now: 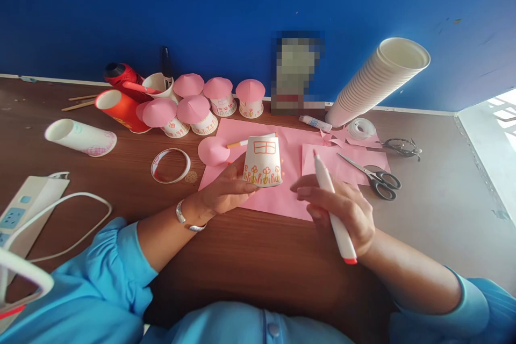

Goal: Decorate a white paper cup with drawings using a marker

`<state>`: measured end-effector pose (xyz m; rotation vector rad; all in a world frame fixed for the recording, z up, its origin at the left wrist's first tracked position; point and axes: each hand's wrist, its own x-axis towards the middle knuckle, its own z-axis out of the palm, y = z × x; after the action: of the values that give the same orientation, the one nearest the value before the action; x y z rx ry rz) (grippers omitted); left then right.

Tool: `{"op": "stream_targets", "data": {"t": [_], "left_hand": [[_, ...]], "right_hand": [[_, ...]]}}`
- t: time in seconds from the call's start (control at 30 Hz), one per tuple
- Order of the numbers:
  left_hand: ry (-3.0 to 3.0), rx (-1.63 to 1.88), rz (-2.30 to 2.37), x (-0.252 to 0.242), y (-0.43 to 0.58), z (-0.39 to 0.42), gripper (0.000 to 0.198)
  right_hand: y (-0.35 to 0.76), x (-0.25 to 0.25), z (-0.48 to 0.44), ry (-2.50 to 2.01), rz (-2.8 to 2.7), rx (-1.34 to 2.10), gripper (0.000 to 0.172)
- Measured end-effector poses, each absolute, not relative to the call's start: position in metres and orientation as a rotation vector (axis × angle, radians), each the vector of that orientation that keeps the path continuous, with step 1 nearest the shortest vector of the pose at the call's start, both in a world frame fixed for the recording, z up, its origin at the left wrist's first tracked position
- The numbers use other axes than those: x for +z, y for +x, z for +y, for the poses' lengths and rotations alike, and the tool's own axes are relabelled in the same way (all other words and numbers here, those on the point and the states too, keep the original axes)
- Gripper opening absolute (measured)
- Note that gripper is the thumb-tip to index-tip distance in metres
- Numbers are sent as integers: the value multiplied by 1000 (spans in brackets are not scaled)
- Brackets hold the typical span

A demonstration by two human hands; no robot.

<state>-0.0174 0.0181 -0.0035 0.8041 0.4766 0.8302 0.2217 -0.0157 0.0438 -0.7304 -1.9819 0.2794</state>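
My left hand [226, 189] grips an upside-down white paper cup [263, 161] drawn with an orange window and a row of flowers. It rests over a pink paper sheet [282, 193]. My right hand [342, 209] holds a white marker [332, 204] with a red end, its tip pointing up, a little right of the cup. A pink paper cone [213, 150] and another pen [242, 143] lie just behind my left hand.
Several cups with pink cone roofs [193, 110] stand at the back. A tilted stack of white cups [379, 80], tape roll [362, 129], glue stick [315, 122], two scissors [377, 177], a cut cup rim [170, 165], lying cups [80, 137] and a power strip [20, 209] surround the wooden table.
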Motion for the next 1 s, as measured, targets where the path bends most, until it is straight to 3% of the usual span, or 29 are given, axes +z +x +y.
{"op": "stream_targets", "data": {"t": [0.07, 0.2, 0.27, 0.5, 0.67, 0.9, 1.0], "left_hand": [[789, 826, 465, -3, -18, 18, 55], [810, 727, 396, 0, -20, 19, 58], [819, 690, 352, 0, -20, 20, 57], [809, 632, 372, -5, -19, 18, 70], [901, 730, 502, -4, -16, 16, 81], [936, 729, 571, -4, -16, 16, 66], [878, 786, 521, -6, -14, 17, 65]], "right_hand": [[222, 39, -12, -811, -1929, 355, 27], [220, 32, -1, -828, -1962, 454, 65], [219, 29, 3, -827, -1980, 510, 72], [223, 27, 3, -809, -1999, 677, 74], [223, 31, 3, -862, -2082, 449, 74], [220, 31, 4, -812, -2096, 273, 79], [223, 38, -2, -793, -2001, 222, 64]]}}
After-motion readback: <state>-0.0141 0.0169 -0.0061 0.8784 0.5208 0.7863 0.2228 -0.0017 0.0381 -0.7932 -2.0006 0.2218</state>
